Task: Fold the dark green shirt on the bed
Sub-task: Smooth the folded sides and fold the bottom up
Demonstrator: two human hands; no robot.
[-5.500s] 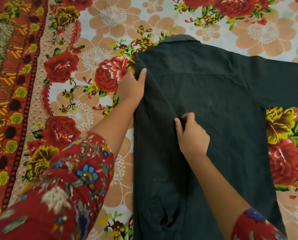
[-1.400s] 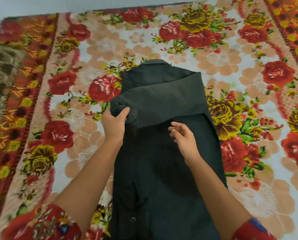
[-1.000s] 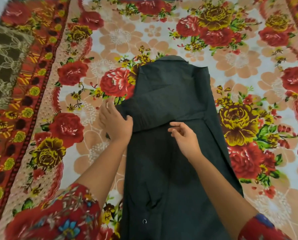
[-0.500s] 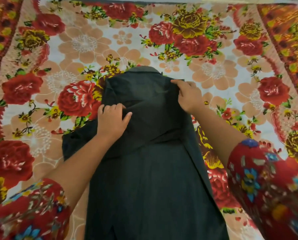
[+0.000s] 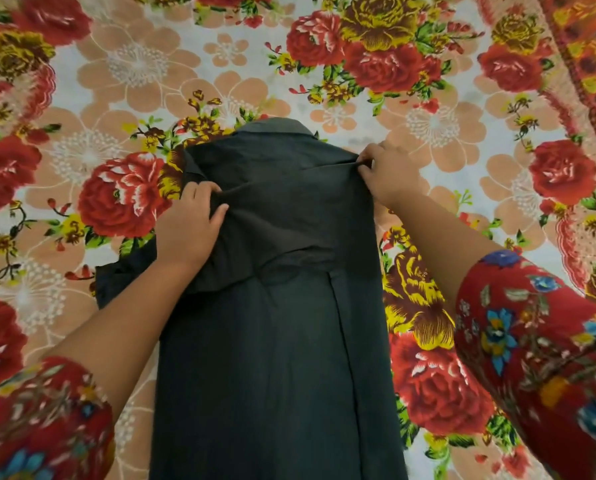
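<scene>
The dark green shirt (image 5: 275, 341) lies lengthwise on the bed, collar at the far end, both sides folded in to a narrow strip. One sleeve is folded across the upper back and its cuff end sticks out past the left edge. My left hand (image 5: 189, 226) grips a bunch of that sleeve cloth near the left shoulder. My right hand (image 5: 388, 174) pinches the shirt's upper right corner at the shoulder fold. The shirt's lower hem runs out of view at the bottom.
The bedsheet (image 5: 435, 126) is printed with large red, yellow and peach flowers and shows all around the shirt. A red and orange patterned border (image 5: 587, 64) runs along the far right.
The view has come nearer to the shirt. My right hand went from the shirt's middle to its upper right shoulder corner, and my left hand has gathered the folded sleeve cloth.
</scene>
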